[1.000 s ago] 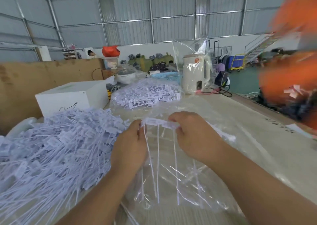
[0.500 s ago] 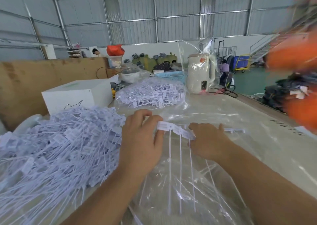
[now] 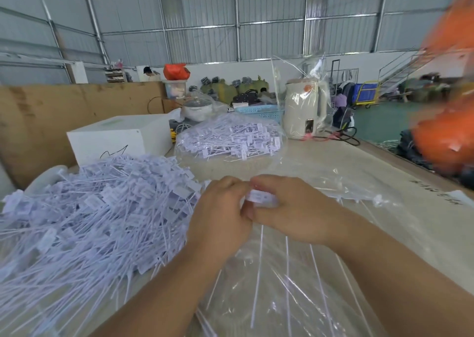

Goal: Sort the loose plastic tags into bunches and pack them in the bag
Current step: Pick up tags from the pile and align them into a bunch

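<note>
At nine o'clock the loose heap of tags (image 3: 84,216) sprawls over the table (image 3: 400,182), heads and tails crossed every way, so the step in hand, squaring a few tags into a bunch, goes best if the flat heads are stacked flush before the tails are gathered. At centre the left hand (image 3: 220,216) curls its fingers against the small bunch (image 3: 260,197), and the right hand (image 3: 295,208) pinches those white label heads between thumb and fingertips; how many tags it holds is hard to count through the blur. The thin white tails hang toward six o'clock over a crumpled clear bag (image 3: 295,298). At twelve o'clock a filled bag of tags (image 3: 228,141) sits well apart.
</note>
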The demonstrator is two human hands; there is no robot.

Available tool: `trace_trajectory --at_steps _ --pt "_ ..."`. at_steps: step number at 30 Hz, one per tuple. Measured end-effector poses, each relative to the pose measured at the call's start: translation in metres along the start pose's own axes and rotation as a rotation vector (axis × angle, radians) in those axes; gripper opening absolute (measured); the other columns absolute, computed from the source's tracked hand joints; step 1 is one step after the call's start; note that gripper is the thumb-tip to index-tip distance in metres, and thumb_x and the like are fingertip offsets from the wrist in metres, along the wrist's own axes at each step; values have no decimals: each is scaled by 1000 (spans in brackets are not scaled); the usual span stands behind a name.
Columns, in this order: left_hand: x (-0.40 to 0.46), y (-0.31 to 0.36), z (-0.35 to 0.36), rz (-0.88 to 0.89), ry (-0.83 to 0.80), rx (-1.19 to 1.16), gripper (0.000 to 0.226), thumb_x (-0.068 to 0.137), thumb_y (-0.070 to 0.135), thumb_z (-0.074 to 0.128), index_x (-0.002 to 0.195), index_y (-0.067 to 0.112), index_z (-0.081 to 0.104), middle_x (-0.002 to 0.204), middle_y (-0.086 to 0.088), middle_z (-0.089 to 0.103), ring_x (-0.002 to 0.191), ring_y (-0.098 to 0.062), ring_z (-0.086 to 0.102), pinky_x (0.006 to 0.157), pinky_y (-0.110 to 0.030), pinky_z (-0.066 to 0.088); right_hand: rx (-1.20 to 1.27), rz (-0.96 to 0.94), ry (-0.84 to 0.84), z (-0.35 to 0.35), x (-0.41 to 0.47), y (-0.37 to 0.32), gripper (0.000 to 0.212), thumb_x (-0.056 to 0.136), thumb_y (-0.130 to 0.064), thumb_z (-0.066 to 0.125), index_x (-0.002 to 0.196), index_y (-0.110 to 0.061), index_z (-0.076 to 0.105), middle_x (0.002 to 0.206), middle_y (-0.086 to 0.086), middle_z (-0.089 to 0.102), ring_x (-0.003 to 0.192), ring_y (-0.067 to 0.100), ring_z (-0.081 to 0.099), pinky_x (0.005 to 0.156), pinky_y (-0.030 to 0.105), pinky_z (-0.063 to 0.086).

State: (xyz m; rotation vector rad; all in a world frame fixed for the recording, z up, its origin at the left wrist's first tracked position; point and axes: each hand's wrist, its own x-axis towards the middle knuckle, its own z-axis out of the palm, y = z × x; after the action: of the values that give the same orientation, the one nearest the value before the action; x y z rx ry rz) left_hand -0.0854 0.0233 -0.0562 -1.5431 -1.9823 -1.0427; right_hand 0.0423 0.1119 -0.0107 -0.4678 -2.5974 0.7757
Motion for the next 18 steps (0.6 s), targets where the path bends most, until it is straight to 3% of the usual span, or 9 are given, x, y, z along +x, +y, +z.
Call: trace_trajectory --at_steps 3,5,7,9,11,14,16,18 --pt "-1 -5 -2 1 -39 -1 25 78 15 66 103 17 74 99 -1 66 92 -25 60 82 -43 49 31 35 38 11 7 11 23 84 -31 70 96 -11 67 87 1 65 78 13 59 65 19 42" --pt "-1 -6 -1 -54 -166 -7 37 81 40 70 116 28 70 109 6 64 102 -17 57 92 -36 45 -12 27 109 6 11 19 12 84 -25 71 84 -13 68 75 -6 60 65 1 52 57 12 36" --pt "-1 -5 -1 -187 -370 -119 57 74 70 57 120 37 66 117 14 64 109 -7 56 95 -29 43 15 16 154 -2 13 27 12 83 -19 71 73 -16 66 66 -8 57 58 0 48 55 13 35" --pt "-1 -7 -1 -325 -464 -291 65 75 81 36 113 39 67 115 12 68 106 -6 61 94 -28 45 83 -4 162 -10 12 32 8 81 -17 72 75 -16 68 68 -3 60 61 6 51 58 20 38" --pt "2 -10 -2 -470 -415 -420 68 78 79 23 108 40 71 113 10 68 101 -5 62 91 -30 44 203 -25 143 -19 10 34 5 83 -11 72 82 -15 69 78 5 67 70 14 58 67 26 43" --pt "2 -12 -2 -554 -346 -455 66 79 75 18 110 46 69 115 13 60 92 8 52 81 -25 37 409 -85 92 -29 6 33 16 85 5 67 88 -11 66 87 2 74 84 16 68 79 22 50" --pt "1 -11 -1 -575 -348 -469 71 77 84 19 108 44 70 117 13 61 92 5 51 85 -28 34 375 -116 90 -31 5 33 21 83 9 65 87 -12 64 88 -1 74 88 13 68 79 19 49" --pt "1 -9 -2 -628 -346 -506 81 67 93 16 101 44 71 112 14 59 97 -2 54 90 -34 36 352 -131 119 -31 4 33 24 82 12 64 85 -11 61 88 2 73 90 18 67 83 28 50"
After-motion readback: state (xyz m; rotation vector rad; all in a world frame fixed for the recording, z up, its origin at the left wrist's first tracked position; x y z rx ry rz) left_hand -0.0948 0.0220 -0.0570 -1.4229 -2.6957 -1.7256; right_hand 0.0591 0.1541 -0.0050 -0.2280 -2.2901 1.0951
